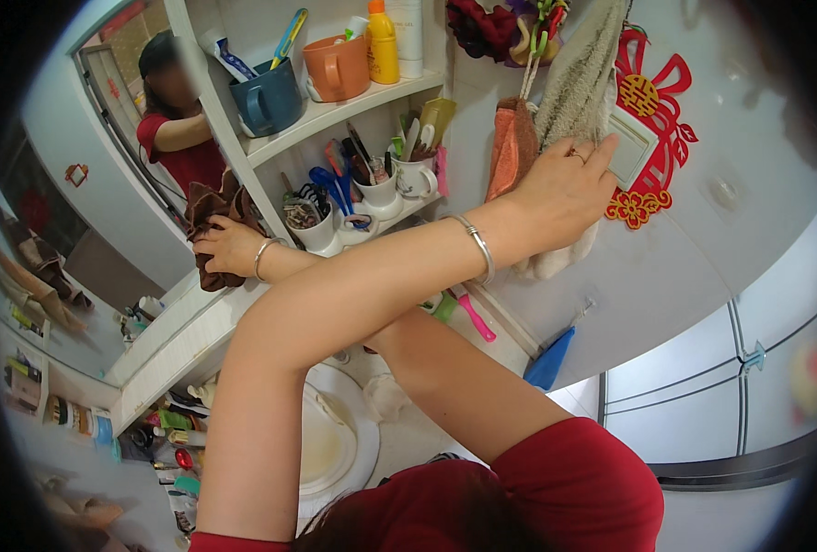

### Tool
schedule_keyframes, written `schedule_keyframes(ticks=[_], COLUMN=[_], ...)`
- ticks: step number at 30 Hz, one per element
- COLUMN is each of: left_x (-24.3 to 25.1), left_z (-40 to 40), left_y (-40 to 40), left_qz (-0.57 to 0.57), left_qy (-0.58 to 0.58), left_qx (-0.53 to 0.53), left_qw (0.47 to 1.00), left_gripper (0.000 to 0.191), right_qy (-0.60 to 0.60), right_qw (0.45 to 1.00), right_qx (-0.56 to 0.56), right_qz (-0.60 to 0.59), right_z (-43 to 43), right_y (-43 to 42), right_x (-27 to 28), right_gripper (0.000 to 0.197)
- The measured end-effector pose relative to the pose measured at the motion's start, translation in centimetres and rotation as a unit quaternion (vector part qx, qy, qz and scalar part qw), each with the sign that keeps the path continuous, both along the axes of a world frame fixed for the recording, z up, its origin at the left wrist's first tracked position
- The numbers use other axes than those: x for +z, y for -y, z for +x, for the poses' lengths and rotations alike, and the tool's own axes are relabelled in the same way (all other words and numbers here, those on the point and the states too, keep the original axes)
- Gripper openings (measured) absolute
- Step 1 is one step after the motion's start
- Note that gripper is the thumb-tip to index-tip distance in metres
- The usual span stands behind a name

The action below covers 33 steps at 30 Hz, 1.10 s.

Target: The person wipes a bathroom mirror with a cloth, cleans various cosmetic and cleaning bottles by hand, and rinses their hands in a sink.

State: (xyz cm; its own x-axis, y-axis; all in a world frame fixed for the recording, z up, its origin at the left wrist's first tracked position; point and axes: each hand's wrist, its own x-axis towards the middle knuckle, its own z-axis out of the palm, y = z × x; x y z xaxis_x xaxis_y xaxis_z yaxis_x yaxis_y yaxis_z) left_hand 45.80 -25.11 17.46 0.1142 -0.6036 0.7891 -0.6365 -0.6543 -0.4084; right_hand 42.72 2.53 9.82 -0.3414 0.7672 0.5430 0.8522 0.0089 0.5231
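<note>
My forearms cross. My left hand (568, 190), with a bangle at its wrist, reaches to the upper right, where a fingertip meets the edge of a white wall switch plate (633, 150). Its other fingers lie over a hanging grey-beige towel (574, 83); whether they grip it is hidden. At the left, my right hand (232, 248) is closed around a bunched brown cloth (219, 207) beside the mirror (125, 228) and the frame of the white shelf (353, 117). A bangle is on that wrist too.
The shelves hold a blue mug (268, 100), an orange mug (339, 69), a yellow bottle (383, 48) and white cups with combs. Below my arms is a washbasin (329, 441). A red paper-cut decoration (657, 124) surrounds the switch; an orange cloth (510, 148) hangs nearby.
</note>
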Motion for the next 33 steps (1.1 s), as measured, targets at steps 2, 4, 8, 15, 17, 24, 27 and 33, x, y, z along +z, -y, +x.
schedule_keyframes(ticks=[2, 4, 8, 15, 17, 24, 27, 33], left_x=[0.2, 1.1, 1.4, 1.4, 0.6, -0.3, -4.8, -15.2], left_z=[0.5, 0.6, 0.8, 0.9, 0.1, -13.7, -23.0, -38.4], left_y=[0.1, 1.5, 2.3, 1.7, -0.7, -10.9, -17.8, -23.1], left_qz=[0.009, 0.008, -0.006, 0.011, 0.015, -0.085, -0.163, -0.412], left_qy=[-0.008, -0.017, -0.051, -0.06, -0.091, -0.07, -0.16, -0.383], left_qx=[-0.023, -0.038, -0.049, -0.016, -0.003, -0.028, 0.032, 0.199], left_qw=[1.0, 0.999, 0.997, 0.998, 0.996, 0.994, 0.973, 0.802], left_gripper=[0.016, 0.016, 0.015, 0.014, 0.017, 0.025, 0.026, 0.015], right_qy=[-0.013, -0.02, -0.016, -0.056, -0.094, -0.123, -0.104, -0.069], right_qw=[1.0, 0.999, 0.999, 0.997, 0.99, 0.985, 0.988, 0.994], right_qx=[0.023, 0.036, 0.033, 0.052, 0.105, 0.088, 0.076, 0.057], right_qz=[0.003, 0.007, 0.015, 0.02, 0.0, -0.079, -0.081, -0.062], right_z=[0.3, 1.8, 3.2, 3.6, 1.8, 5.1, 3.6, 1.7], right_y=[0.4, 0.4, -0.2, -2.3, -3.9, -3.0, -2.7, -3.9], right_x=[0.4, 0.1, -1.1, -2.2, -2.4, -3.1, -2.2, -0.5], right_gripper=[0.019, 0.019, 0.021, 0.019, 0.018, 0.04, 0.044, 0.038])
